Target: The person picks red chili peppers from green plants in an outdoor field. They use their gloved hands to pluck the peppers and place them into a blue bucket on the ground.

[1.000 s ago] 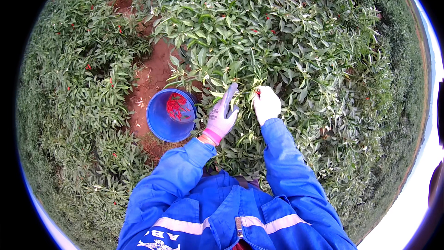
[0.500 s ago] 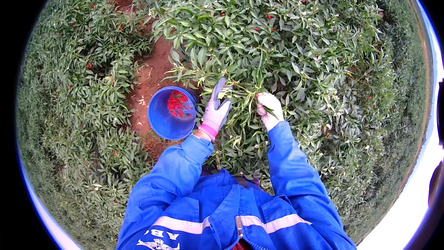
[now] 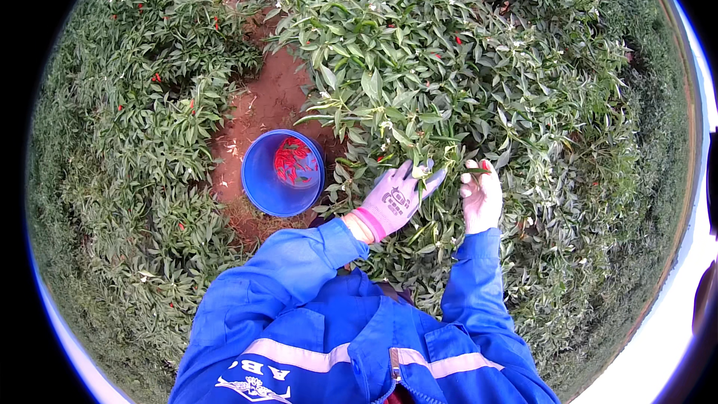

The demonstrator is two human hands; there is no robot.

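My left hand (image 3: 393,198), in a pale lilac glove with a pink cuff, reaches into the leaves of a pepper plant (image 3: 389,90). Its fingers are stretched out and apart, touching a leafy stem. To its right my right hand (image 3: 481,202), in a whitish glove, is closed, fingers curled in. A bit of a red chili pepper (image 3: 485,166) shows at those fingertips, beside a narrow green leaf or pod; the rest of what it holds is hidden. At left, a blue bucket (image 3: 271,198) contains several picked red chili peppers (image 3: 295,160).
The bucket stands on a strip of reddish soil (image 3: 262,105) between two rows of plants. More bushes (image 3: 149,142) with scattered red peppers fill the left side. Dense foliage surrounds my hands and continues to the right.
Both hands have shifted right. My left hand has turned over, its back now showing, and reaches further into the foliage. My right hand remains closed, with red still showing at its fingertips.
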